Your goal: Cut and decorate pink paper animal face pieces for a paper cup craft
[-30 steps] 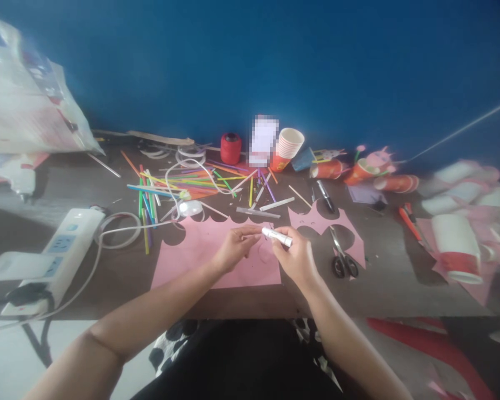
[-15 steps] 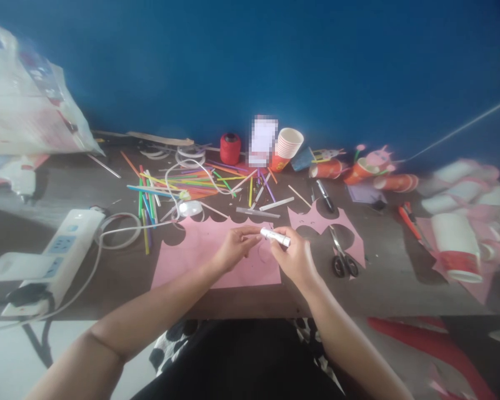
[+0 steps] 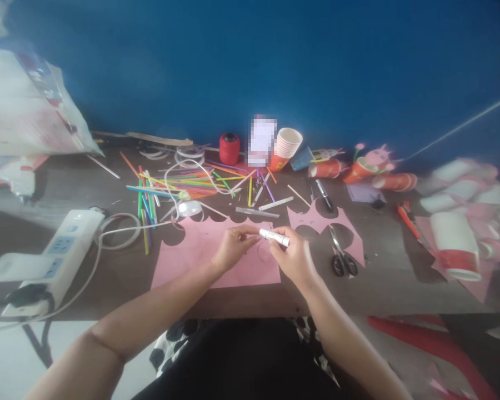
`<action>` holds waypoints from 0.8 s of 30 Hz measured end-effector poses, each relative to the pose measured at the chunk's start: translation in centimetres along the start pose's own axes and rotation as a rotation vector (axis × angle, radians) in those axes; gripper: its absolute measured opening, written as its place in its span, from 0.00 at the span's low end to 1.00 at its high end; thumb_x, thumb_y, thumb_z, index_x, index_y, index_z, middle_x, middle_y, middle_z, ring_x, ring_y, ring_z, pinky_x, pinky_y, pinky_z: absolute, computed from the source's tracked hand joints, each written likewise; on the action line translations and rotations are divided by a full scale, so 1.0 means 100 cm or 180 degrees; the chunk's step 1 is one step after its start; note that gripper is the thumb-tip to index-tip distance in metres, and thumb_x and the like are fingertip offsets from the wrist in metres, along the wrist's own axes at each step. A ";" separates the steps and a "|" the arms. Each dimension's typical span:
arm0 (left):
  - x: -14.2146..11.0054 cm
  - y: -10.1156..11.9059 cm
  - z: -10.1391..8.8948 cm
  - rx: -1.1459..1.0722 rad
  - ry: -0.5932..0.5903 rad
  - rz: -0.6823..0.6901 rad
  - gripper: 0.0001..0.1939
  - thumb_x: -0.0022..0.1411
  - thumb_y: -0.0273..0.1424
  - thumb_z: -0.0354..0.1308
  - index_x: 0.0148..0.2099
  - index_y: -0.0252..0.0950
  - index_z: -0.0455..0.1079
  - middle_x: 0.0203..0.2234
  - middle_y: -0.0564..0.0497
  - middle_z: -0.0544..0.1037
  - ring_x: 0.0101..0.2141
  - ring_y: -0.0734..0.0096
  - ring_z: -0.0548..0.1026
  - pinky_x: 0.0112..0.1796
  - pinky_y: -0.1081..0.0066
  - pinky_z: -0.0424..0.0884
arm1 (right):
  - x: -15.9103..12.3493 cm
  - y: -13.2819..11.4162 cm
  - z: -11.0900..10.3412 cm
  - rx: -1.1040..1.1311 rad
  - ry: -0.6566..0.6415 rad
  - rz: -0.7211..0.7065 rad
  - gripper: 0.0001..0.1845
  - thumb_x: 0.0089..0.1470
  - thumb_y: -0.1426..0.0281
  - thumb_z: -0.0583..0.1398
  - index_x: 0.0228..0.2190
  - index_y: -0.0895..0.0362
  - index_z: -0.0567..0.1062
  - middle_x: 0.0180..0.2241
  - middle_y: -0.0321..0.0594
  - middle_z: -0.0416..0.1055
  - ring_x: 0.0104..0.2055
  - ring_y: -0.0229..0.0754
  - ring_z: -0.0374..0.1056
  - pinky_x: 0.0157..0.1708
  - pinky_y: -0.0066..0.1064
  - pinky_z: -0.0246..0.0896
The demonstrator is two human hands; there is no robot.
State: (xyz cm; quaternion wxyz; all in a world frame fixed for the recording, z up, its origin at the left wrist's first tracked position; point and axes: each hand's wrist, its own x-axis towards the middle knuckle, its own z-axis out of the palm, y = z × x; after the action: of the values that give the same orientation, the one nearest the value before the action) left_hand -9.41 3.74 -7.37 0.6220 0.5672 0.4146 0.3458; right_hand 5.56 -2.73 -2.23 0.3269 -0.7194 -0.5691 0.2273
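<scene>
A white marker (image 3: pixel 274 237) with faint print on its side lies across between my two hands, above the pink paper. My right hand (image 3: pixel 294 251) is closed around its right part, thumb below and fingers above. At its left end are the pinched fingertips of my left hand (image 3: pixel 235 244); the exact grip there is partly hidden. Beneath both hands the pink paper sheet (image 3: pixel 191 264) has scalloped cut-outs along its far edge and a faint drawn curve near my right hand. Right of my hands, black-handled scissors (image 3: pixel 344 264) rest by a pink paper scrap (image 3: pixel 319 218) with round cut-outs.
Coloured sticks (image 3: pixel 191 180) lie scattered at the back, near stacked paper cups (image 3: pixel 289 143) and a red spool (image 3: pixel 229 149). A power strip (image 3: pixel 62 244) with a white cable is at left. A red cutter (image 3: pixel 410 222) and several cups (image 3: pixel 456 244) sit at right.
</scene>
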 end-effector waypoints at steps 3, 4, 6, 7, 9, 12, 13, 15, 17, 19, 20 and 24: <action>0.000 0.002 0.000 -0.0031 0.0005 0.0033 0.14 0.53 0.38 0.62 0.38 0.33 0.76 0.39 0.46 0.76 0.20 0.83 0.63 0.16 0.81 0.62 | -0.001 -0.002 0.000 0.0002 -0.0004 -0.0013 0.09 0.49 0.68 0.57 0.34 0.55 0.72 0.23 0.34 0.71 0.22 0.35 0.63 0.24 0.25 0.57; 0.000 0.002 0.000 -0.0044 0.0010 0.0046 0.14 0.53 0.38 0.62 0.38 0.33 0.76 0.40 0.46 0.76 0.21 0.83 0.63 0.16 0.81 0.62 | -0.001 -0.002 -0.001 0.0002 -0.0004 -0.0008 0.08 0.49 0.68 0.57 0.34 0.55 0.72 0.23 0.33 0.71 0.22 0.35 0.64 0.24 0.25 0.57; 0.000 0.002 -0.001 -0.0065 -0.0021 0.0044 0.15 0.53 0.39 0.61 0.39 0.34 0.76 0.40 0.46 0.76 0.21 0.83 0.64 0.16 0.81 0.62 | 0.000 -0.003 0.000 -0.0021 -0.0005 0.0011 0.09 0.49 0.68 0.57 0.34 0.55 0.72 0.23 0.34 0.72 0.22 0.35 0.64 0.24 0.25 0.57; 0.000 0.002 -0.001 -0.0074 -0.0049 0.0026 0.15 0.54 0.39 0.61 0.39 0.34 0.76 0.38 0.47 0.77 0.20 0.83 0.64 0.16 0.80 0.62 | 0.000 -0.003 0.000 -0.0043 -0.0007 0.0017 0.09 0.49 0.68 0.57 0.34 0.55 0.72 0.24 0.34 0.72 0.22 0.35 0.64 0.24 0.25 0.57; 0.001 0.000 -0.002 -0.0088 -0.0080 -0.0049 0.16 0.54 0.39 0.61 0.40 0.34 0.75 0.33 0.48 0.77 0.19 0.83 0.63 0.16 0.80 0.61 | 0.000 -0.003 -0.001 -0.0099 -0.0008 0.0013 0.09 0.49 0.68 0.57 0.34 0.55 0.72 0.24 0.34 0.73 0.23 0.35 0.65 0.24 0.25 0.57; 0.001 -0.004 -0.002 -0.0104 -0.0049 -0.0178 0.17 0.53 0.40 0.61 0.41 0.34 0.75 0.26 0.50 0.77 0.16 0.83 0.61 0.15 0.80 0.59 | 0.001 -0.002 -0.001 -0.0200 0.0000 -0.0003 0.09 0.49 0.68 0.57 0.35 0.55 0.72 0.24 0.34 0.73 0.23 0.36 0.65 0.24 0.25 0.57; 0.001 -0.005 -0.002 -0.0105 -0.0034 -0.0208 0.17 0.53 0.40 0.61 0.41 0.34 0.75 0.25 0.50 0.76 0.16 0.84 0.60 0.15 0.80 0.58 | 0.001 -0.002 -0.001 -0.0241 0.0005 -0.0014 0.09 0.49 0.68 0.57 0.35 0.54 0.72 0.24 0.34 0.73 0.23 0.36 0.66 0.24 0.25 0.57; 0.002 -0.006 -0.001 -0.0113 -0.0006 -0.0242 0.18 0.52 0.41 0.62 0.41 0.34 0.76 0.23 0.51 0.75 0.15 0.84 0.60 0.15 0.80 0.57 | 0.000 -0.003 -0.001 -0.0325 0.0013 -0.0058 0.08 0.50 0.68 0.57 0.34 0.54 0.72 0.24 0.34 0.73 0.23 0.36 0.66 0.25 0.26 0.58; 0.001 -0.006 -0.001 -0.0117 0.0011 -0.0251 0.17 0.52 0.40 0.61 0.41 0.34 0.76 0.23 0.51 0.75 0.15 0.83 0.59 0.15 0.79 0.57 | 0.000 -0.003 -0.001 -0.0436 0.0043 -0.0143 0.08 0.50 0.68 0.57 0.34 0.55 0.72 0.25 0.35 0.74 0.23 0.37 0.67 0.25 0.27 0.58; 0.001 -0.005 -0.001 -0.0092 0.0019 -0.0239 0.17 0.53 0.40 0.61 0.40 0.34 0.76 0.22 0.52 0.74 0.15 0.83 0.59 0.15 0.79 0.57 | -0.001 -0.004 0.000 -0.0571 0.0097 -0.0270 0.08 0.50 0.69 0.57 0.34 0.55 0.71 0.25 0.36 0.74 0.24 0.38 0.68 0.27 0.28 0.59; 0.001 -0.004 -0.001 -0.0080 0.0031 -0.0242 0.16 0.53 0.40 0.61 0.40 0.34 0.76 0.21 0.53 0.74 0.15 0.83 0.59 0.15 0.79 0.57 | -0.001 -0.003 0.001 -0.0643 0.0125 -0.0338 0.08 0.49 0.69 0.57 0.34 0.55 0.71 0.25 0.36 0.74 0.24 0.39 0.69 0.27 0.28 0.59; 0.002 -0.004 -0.002 -0.0245 0.0095 -0.0365 0.16 0.52 0.41 0.61 0.38 0.34 0.76 0.17 0.56 0.69 0.15 0.83 0.59 0.15 0.79 0.55 | -0.001 -0.001 0.002 -0.0893 0.0249 -0.0572 0.08 0.49 0.70 0.56 0.34 0.56 0.71 0.26 0.38 0.74 0.25 0.41 0.69 0.27 0.29 0.59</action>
State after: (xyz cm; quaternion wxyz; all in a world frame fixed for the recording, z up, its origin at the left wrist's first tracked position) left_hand -9.49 3.91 -7.77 0.6559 0.5129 0.4420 0.3337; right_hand 5.30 -2.72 -2.28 0.2643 -0.7126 -0.6440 0.0873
